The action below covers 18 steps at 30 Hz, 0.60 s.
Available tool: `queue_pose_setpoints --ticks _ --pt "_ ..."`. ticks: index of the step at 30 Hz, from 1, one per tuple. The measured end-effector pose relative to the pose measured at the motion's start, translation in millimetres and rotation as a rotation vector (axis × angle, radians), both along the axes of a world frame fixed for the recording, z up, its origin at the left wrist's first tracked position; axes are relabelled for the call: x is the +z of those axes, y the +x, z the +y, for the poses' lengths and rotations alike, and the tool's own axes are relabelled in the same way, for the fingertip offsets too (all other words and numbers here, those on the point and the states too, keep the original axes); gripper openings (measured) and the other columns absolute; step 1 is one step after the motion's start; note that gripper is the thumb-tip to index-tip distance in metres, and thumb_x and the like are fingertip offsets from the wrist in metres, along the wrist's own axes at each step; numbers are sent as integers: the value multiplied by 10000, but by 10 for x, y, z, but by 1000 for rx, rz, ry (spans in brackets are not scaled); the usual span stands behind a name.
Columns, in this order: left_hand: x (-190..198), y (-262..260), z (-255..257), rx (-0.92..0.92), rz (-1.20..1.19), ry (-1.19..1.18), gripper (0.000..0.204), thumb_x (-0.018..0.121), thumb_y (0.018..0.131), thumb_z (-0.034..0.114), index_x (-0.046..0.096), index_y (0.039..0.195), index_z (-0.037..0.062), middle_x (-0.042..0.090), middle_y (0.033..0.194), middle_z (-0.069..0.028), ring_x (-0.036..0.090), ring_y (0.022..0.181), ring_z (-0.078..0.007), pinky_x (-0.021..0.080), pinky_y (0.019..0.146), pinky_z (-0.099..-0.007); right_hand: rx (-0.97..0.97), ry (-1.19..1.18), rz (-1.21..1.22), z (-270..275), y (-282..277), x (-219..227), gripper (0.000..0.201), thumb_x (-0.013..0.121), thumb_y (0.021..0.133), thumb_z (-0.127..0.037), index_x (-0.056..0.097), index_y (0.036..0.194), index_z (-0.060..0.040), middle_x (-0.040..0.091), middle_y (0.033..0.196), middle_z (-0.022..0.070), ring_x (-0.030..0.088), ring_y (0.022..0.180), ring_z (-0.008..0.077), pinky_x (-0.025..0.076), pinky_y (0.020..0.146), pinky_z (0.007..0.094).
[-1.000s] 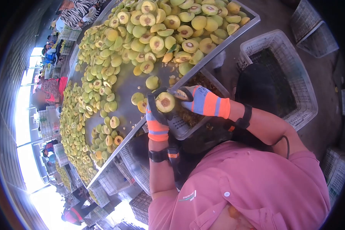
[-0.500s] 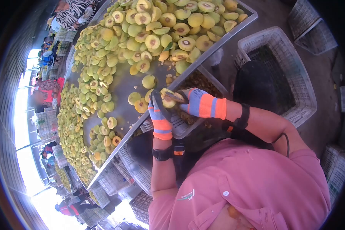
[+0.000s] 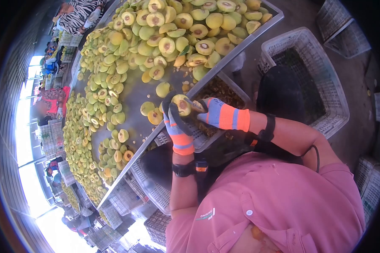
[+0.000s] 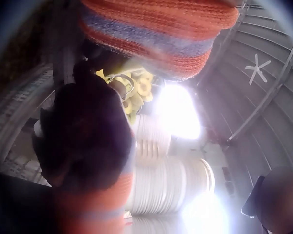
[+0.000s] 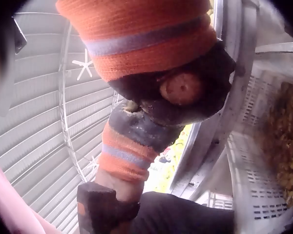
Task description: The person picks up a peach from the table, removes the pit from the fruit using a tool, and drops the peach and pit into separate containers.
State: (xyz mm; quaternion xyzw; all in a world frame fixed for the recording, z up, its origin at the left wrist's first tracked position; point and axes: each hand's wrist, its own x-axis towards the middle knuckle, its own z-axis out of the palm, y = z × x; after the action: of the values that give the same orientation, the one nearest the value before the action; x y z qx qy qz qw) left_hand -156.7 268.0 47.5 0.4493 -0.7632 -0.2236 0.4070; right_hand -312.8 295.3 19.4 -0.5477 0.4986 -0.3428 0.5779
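Observation:
My gloved left hand (image 3: 178, 126) holds a yellow-green peach half (image 3: 182, 105), its cut face with a brownish pit hollow turned up. In my gloved right hand (image 3: 223, 114), just right of the fruit, is a small tool (image 3: 197, 105) whose tip is at the peach half's edge. The right wrist view shows the round wooden end of its handle (image 5: 182, 88) within the dark glove palm. A thin curved metal loop (image 4: 128, 83) shows between the hands in the left wrist view. Both hands are over the table's near edge.
A metal-rimmed table (image 3: 143, 90) bears a heap of peach halves (image 3: 164, 44). Below its edge stands a crate of brown scraps (image 3: 236, 86). A large white crate (image 3: 335, 90) is at the right, beside my dark-clad knee (image 3: 280, 92). Other people work at the far left.
The peach half was tilted under the tool half a second ago; its cut face is turned up again, with the tool drawn to its right edge. Both hands keep their hold.

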Motion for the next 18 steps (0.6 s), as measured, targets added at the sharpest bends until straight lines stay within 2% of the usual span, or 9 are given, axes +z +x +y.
queue_pose_setpoints --ticks 1,4,7,9,12,14,15,16,18 --pt "16 -47 9 -4 -182 -197 364 346 1010 166 495 1273 -37 560 1176 -163 591 1005 -265 505 846 -349 -12 51 -53 21 10 39 303 624 819 -194 629 1009 42 669 848 204 656 785 303 508 727 382" --pt "59 -200 86 46 282 146 380 347 1009 171 481 1280 -60 517 1266 -199 522 1150 -319 415 1006 -403 -36 185 -165 85 -5 229 292 633 817 -178 640 1019 33 677 847 169 654 763 237 511 720 366" --pt "-159 -165 84 15 222 12 411 338 1014 186 444 1340 -41 460 1357 -206 469 1231 -316 361 1058 -395 -43 266 -192 69 1 240 283 637 825 -170 652 1037 18 676 829 119 631 734 163 508 685 326" --pt "-221 -128 70 -31 246 114 446 353 1013 212 403 1387 -25 428 1400 -200 445 1262 -302 341 1075 -392 -72 293 -214 39 68 60 262 627 848 -162 662 1052 -1 669 789 58 601 688 98 502 622 280" --pt "-63 -7 59 -137 338 397 564 468 975 252 325 1461 7 387 1453 -153 404 1307 -258 314 1100 -378 -32 212 -348 60 8 25 300 644 802 -162 654 1061 -12 678 849 136 642 758 176 507 709 328" --pt "182 139 70 -178 367 629 592 517 948 243 334 1460 9 412 1433 -138 416 1298 -247 324 1096 -373 30 138 -260 59 -43 84 300 641 804 -184 652 1056 -22 678 852 153 657 772 225 509 721 348" --pt "374 199 64 -216 293 692 578 541 925 199 364 1443 12 479 1369 -125 480 1241 -238 389 1052 -356 59 103 -224 65 -46 124 300 639 806 -195 651 1054 -28 677 853 162 664 779 249 511 727 358" --pt "460 300 -11 -221 328 823 520 551 856 8 450 1365 35 575 1188 -78 590 993 -183 513 825 -298 86 49 -145 78 -39 167 302 635 809 -212 648 1049 -30 676 862 176 662 797 282 510 737 370" --pt "572 330 -59 -176 539 1072 467 589 873 82 474 1324 40 605 1114 -62 608 871 -165 526 723 -289 134 -65 25 80 -65 274 308 625 814 -246 643 1039 -36 674 879 203 657 831 349 510 757 395"
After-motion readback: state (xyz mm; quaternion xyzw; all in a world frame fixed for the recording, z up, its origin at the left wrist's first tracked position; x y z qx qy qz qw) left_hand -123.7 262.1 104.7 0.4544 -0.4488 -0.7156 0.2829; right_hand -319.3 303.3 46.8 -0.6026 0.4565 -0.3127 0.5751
